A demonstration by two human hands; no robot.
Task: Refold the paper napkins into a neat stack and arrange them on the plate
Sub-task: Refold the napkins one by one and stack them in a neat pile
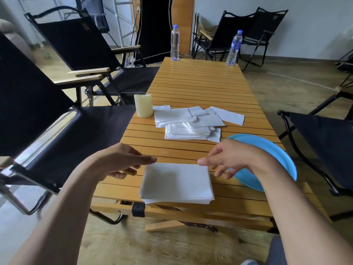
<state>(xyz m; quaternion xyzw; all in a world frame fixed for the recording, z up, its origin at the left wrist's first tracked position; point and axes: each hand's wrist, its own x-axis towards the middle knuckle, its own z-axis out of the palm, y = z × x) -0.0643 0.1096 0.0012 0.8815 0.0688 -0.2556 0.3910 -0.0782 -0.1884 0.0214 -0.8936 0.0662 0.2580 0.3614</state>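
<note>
**Clerk:** State of the napkins?

**Inspector:** One folded stack (176,183) lies at the near edge of the worktop (200,83), between both hands. It is white, rectangular and several layers thick. The top is flat; the layers sit slightly offset along the near edge. Farther back, mid-worktop, a loose pile of napkins (193,121) lies fanned and overlapping, thin white paper at mixed angles.

**Clerk:** And the plate?

**Inspector:** The blue plate (285,161) is round, smooth and glossy. It sits at the right edge, just beside the stack and partly behind the right forearm. No napkins can be seen on the part that shows.

**Clerk:** Surface?

**Inspector:** Narrow wooden slats, honey-coloured, running crosswise.

**Clerk:** Hands?

**Inspector:** The left hand (122,161) is at the stack's far left corner, fingers (147,159) extended and close together, gripping nothing. The right hand (227,159) is at the far right corner. Its forefinger tip is at the paper's edge and the other fingers (221,172) are spread and loosely bent, holding nothing. I cannot tell whether either hand actually touches the paper.

**Clerk:** Surroundings?

**Inspector:** A cream pillar candle (143,105) stands upright just left of the loose pile. Two clear water bottles (175,43) with blue caps stand at the far end. Black fabric folding chairs (80,46) with wooden armrests stand around.
</note>
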